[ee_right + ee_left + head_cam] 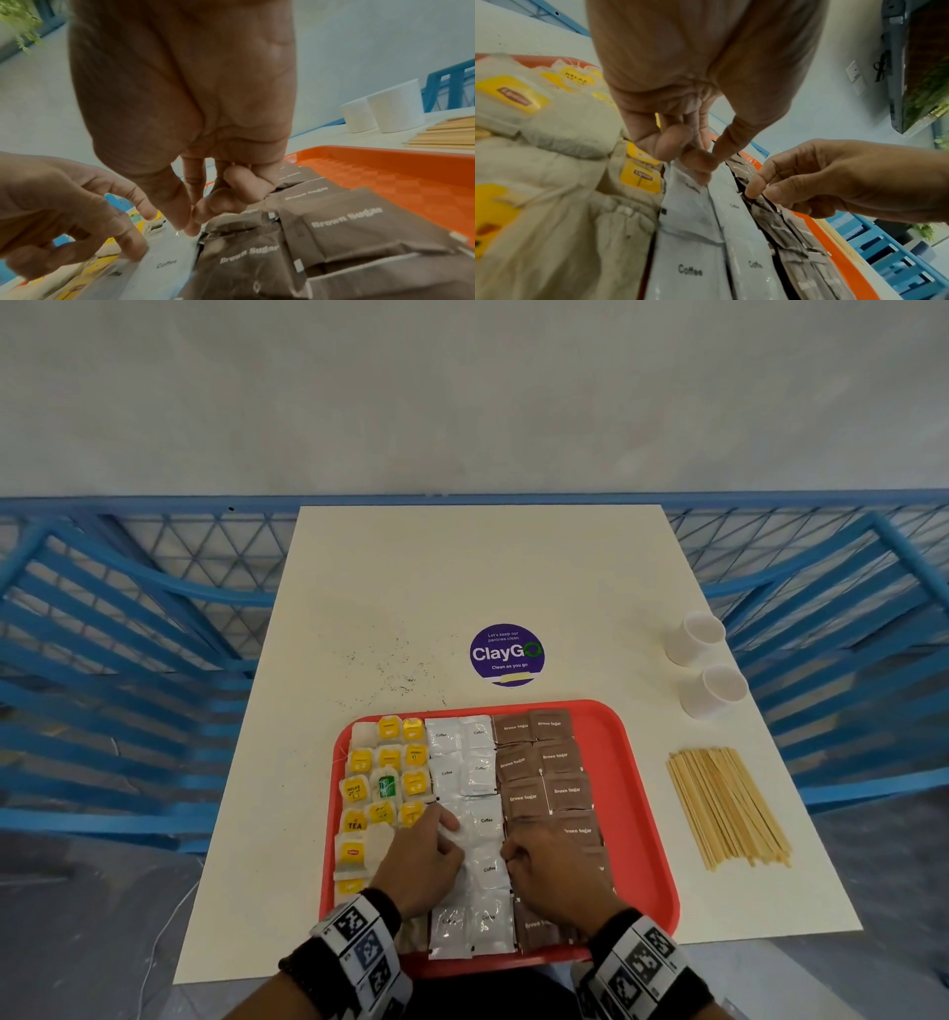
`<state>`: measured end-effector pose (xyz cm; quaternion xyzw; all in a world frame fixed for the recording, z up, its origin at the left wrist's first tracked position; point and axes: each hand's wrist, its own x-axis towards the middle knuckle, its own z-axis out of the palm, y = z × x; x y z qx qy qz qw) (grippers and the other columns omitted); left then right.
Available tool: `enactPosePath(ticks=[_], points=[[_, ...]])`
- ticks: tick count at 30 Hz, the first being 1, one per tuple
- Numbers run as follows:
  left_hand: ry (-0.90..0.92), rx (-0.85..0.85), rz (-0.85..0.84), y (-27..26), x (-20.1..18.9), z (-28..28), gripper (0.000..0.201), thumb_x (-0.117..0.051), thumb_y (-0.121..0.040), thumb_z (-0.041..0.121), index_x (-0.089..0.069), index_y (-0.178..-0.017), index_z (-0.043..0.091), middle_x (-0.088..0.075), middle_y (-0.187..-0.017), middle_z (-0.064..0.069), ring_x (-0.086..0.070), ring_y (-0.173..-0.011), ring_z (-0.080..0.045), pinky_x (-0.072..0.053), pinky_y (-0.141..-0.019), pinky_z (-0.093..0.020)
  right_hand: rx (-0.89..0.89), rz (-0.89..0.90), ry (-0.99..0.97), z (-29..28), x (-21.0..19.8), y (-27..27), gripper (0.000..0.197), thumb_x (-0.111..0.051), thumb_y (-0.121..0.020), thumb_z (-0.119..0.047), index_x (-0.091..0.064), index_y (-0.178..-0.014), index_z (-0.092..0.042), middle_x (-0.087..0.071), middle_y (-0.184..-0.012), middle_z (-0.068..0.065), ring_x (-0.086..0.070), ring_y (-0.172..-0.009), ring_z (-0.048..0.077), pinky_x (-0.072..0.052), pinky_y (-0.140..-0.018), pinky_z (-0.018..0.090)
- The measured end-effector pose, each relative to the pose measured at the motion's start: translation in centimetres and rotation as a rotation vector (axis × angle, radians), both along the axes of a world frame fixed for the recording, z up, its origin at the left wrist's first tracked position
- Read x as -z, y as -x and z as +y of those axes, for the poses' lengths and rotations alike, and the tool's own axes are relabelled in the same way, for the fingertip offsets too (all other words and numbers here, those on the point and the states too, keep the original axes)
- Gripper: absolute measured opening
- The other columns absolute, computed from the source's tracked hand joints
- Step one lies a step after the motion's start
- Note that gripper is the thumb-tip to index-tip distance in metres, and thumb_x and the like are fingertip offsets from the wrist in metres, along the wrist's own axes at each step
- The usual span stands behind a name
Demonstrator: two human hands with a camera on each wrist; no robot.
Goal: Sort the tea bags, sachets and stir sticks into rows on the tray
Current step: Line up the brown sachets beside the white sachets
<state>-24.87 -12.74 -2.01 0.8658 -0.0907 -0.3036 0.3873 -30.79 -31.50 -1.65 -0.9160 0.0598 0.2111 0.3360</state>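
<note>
White table (pixel 359 588) with red tray (pixel 637 793) | left hand (pixel 418 862) fingers pinch coffee sachet (pixel 457 837) | right hand (pixel 557 875) fingertips pinched, on what unclear | sachets likely light, limp, slick: grip edges.

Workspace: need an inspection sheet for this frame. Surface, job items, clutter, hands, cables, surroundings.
Surface: white table, dark specks left of a purple ClayGo sticker.
Job's things: red tray holds tea bags on the left, white coffee sachets in the middle, brown sugar sachets on the right; stir sticks lie bundled on the table, off the tray.
Clutter: two white paper cups.
Grippers: left hand pinches a coffee sachet; right hand has fingertips at the coffee/sugar seam, grip unclear.
Cables: thin white cable on the floor.
Surroundings: blue benches, grey wall.
</note>
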Motion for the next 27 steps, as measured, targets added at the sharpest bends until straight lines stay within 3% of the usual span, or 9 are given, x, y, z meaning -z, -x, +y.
enactPosePath(ticks=[3, 7, 10, 17, 22, 27], points=[[0.028, -0.038, 0.020, -0.1, 0.0, 0.5, 0.021, -0.061, -0.089, 0.011, -0.050, -0.097, 0.027, -0.075, -0.081, -0.004, -0.070, -0.075, -0.016, -0.055, -0.071, -0.036, 0.014, 0.019, 0.004, 0.0, 0.2, -0.1, 0.031, -0.042, -0.082, -0.022, -0.070, -0.094, -0.020, -0.071, -0.099, -0.003, -0.062, -0.092, 0.015, -0.053, -0.082, 0.033], [0.057, -0.039, 0.067, 0.2, 0.0, 0.7, 0.020, -0.061, -0.092, 0.010, -0.051, -0.101, 0.025, -0.074, -0.085, 0.002, -0.064, -0.066, 0.000, -0.050, -0.063, -0.024, 0.024, 0.045, -0.001, -0.1, 0.2, 0.0, 0.034, -0.039, -0.079, -0.026, -0.069, -0.094, -0.020, -0.071, -0.097, -0.004, -0.063, -0.090, 0.015, -0.053, -0.082, 0.035], [0.090, -0.064, 0.072, 0.1, 0.0, 0.3, 0.019, -0.057, -0.092, 0.006, -0.052, -0.103, 0.021, -0.075, -0.086, 0.003, -0.062, -0.061, 0.005, -0.046, -0.058, -0.017, 0.020, 0.049, -0.015, 0.0, 0.1, 0.0, 0.034, -0.039, -0.080, -0.027, -0.068, -0.098, -0.021, -0.070, -0.102, -0.004, -0.062, -0.095, 0.015, -0.052, -0.084, 0.034], [0.082, -0.088, 0.000, -0.5, -0.5, 0.1, 0.017, -0.055, -0.091, 0.001, -0.055, -0.101, 0.015, -0.074, -0.087, 0.001, -0.063, -0.055, -0.001, -0.045, -0.051, -0.013, 0.019, -0.004, -0.028, 0.0, 0.4, 0.0, 0.025, -0.049, -0.089, -0.016, -0.070, -0.103, -0.018, -0.070, -0.107, -0.002, -0.061, -0.098, 0.014, -0.051, -0.087, 0.031], [0.052, -0.084, -0.050, -1.0, 0.2, -0.3, 0.022, -0.057, -0.089, 0.005, -0.055, -0.100, 0.023, -0.070, -0.091, 0.006, -0.067, -0.079, -0.007, -0.053, -0.065, -0.018, 0.008, -0.010, 0.026, 0.3, 0.5, -0.8, 0.032, -0.050, -0.094, -0.022, -0.061, -0.124, -0.020, -0.063, -0.123, -0.001, -0.056, -0.114, 0.018, -0.046, -0.095, 0.031], [0.053, -0.083, -0.058, -1.4, 0.2, -1.0, 0.024, -0.057, -0.088, 0.003, -0.056, -0.102, 0.023, -0.069, -0.094, 0.007, -0.065, -0.080, -0.007, -0.050, -0.060, -0.016, 0.022, -0.006, 0.051, 0.6, 0.9, -1.3, 0.034, -0.049, -0.090, -0.028, -0.061, -0.122, -0.025, -0.064, -0.122, -0.002, -0.057, -0.114, 0.019, -0.048, -0.097, 0.037]])
